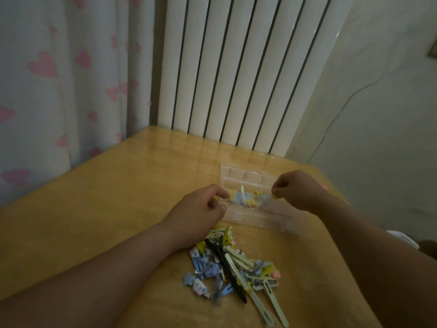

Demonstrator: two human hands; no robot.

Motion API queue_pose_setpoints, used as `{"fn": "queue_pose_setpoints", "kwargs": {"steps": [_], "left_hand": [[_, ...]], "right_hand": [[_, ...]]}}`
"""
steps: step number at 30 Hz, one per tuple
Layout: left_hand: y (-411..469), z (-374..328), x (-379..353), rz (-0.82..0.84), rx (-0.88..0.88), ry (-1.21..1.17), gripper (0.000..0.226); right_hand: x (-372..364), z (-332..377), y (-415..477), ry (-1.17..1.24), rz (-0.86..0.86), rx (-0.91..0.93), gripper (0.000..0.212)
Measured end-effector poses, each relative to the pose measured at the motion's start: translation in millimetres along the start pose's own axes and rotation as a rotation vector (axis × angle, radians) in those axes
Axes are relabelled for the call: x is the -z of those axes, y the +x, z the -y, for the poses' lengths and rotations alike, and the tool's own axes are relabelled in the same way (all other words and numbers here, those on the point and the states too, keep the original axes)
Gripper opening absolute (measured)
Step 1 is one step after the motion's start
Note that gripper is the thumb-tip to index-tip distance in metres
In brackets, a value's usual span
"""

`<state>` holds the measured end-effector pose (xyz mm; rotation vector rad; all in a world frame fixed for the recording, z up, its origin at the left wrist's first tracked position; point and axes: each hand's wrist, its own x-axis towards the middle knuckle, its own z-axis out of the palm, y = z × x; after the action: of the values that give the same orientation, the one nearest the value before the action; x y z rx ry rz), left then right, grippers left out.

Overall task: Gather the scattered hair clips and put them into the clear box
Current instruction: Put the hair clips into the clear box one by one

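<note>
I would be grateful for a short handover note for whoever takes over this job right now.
The left hand curls its fingers round the left edge of the clear box.
The right hand is curled at the box's right edge; whether it pinches a clip or the edge is unclear.
The box stands open on the table.
Done: a few clips lie inside it.
Left: the pile of hair clips just in front of the box, between the forearms.

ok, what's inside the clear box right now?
Inside the clear box, a small cluster of blue and yellow hair clips sits in the middle. The left hand holds its left edge, the right hand covers its right end; anything beneath them is hidden.
</note>
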<state>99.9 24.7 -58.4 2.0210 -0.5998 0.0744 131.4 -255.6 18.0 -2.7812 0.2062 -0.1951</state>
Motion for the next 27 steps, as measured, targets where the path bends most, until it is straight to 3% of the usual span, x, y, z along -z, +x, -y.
{"fn": "queue_pose_setpoints", "kwargs": {"steps": [5, 10, 13, 18, 20, 22, 27], "left_hand": [[1, 1, 0, 0.000, 0.002, -0.007, 0.020], [1, 2, 0, 0.001, -0.004, -0.011, 0.020], [0, 1, 0, 0.001, 0.002, -0.006, 0.021], [0, 1, 1, -0.003, -0.001, 0.004, 0.020], [0, 0, 1, 0.000, -0.001, 0.009, 0.020], [-1, 0, 1, 0.001, 0.003, 0.011, 0.020], [-2, -2, 2, -0.021, 0.001, 0.028, 0.025]], "right_hand": [[-6, 7, 8, -0.084, 0.124, 0.000, 0.014], [-8, 6, 2, -0.081, 0.095, 0.023, 0.015], [-9, 2, -8, -0.027, -0.012, 0.030, 0.016], [-4, 12, -55, 0.240, -0.339, 0.098, 0.017], [-8, 17, -81, 0.365, -0.394, 0.166, 0.016], [-14, 22, -103, 0.432, -0.328, 0.229, 0.015], [-22, 24, -121, 0.286, 0.093, 0.303, 0.010]]}}
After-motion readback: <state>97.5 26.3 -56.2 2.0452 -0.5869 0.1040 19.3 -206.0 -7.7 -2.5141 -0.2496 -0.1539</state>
